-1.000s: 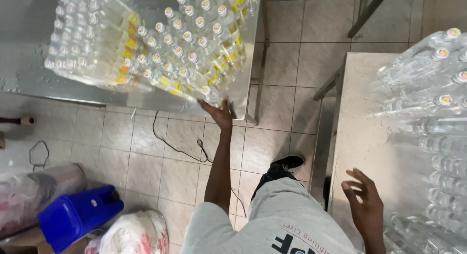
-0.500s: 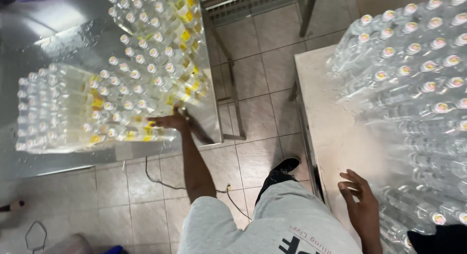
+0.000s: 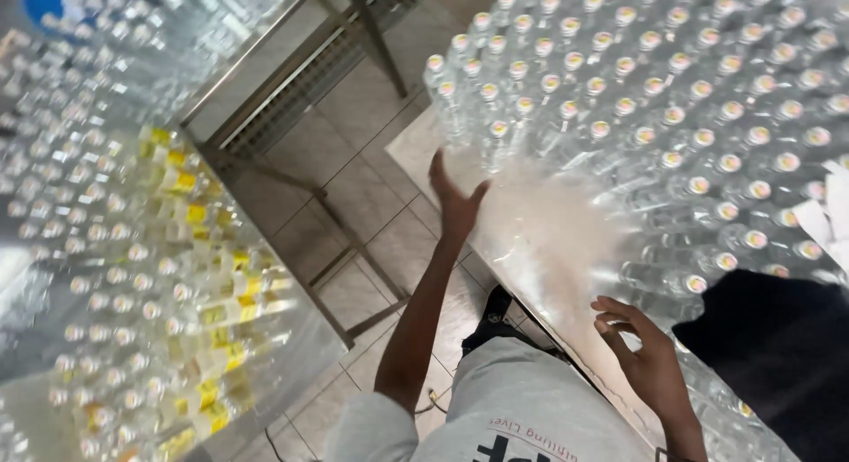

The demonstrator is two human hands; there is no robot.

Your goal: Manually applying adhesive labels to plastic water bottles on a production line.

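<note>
labelled bottles point(image 3: 177, 276) left, unlabelled bottles point(image 3: 672, 117) right

Bright, even indoor light; left-side bottles point(image 3: 168, 276) smeared by motion blur (edges bowed), plastic glinting.

Both open hands, left point(image 3: 455, 199) and right point(image 3: 644, 356), at wrapped clear bottle packs point(image 3: 672, 117).

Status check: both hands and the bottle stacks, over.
Left hand open, reaching at clear bottle stack. Right hand open, fingers curled at the stack's near edge. Yellow-labelled bottles on steel table, untouched. Nothing between hands and stack.
</note>
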